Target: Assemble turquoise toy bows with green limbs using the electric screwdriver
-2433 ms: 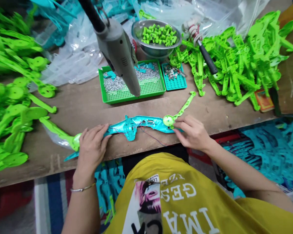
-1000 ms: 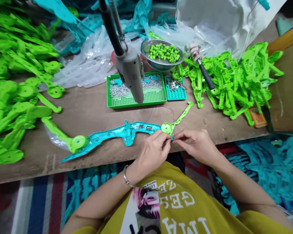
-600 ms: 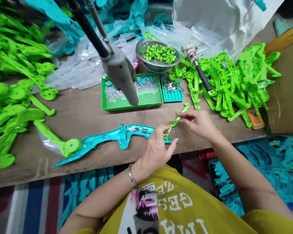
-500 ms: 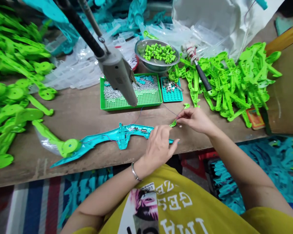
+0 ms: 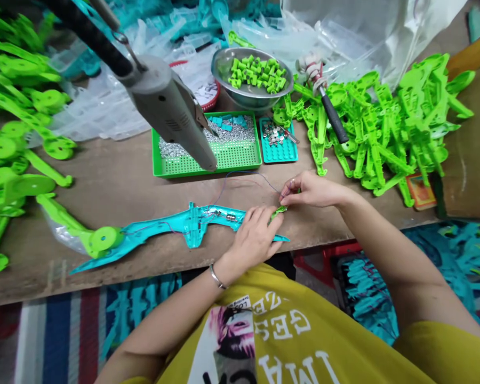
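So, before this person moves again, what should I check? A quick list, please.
1. Blue frame lying on the table: ok.
2. Left hand over the frame's right end: ok.
3. Wire tucked inside the frame: not ok; it loops outside, toward the right hand.
4. Right hand gripping the wire firmly: cannot tell; too small.
5. Green arm between the hands seated properly: cannot tell; mostly covered.
6. Grey tool clear of both hands: ok.

Even light, soft shadows, blurred edges
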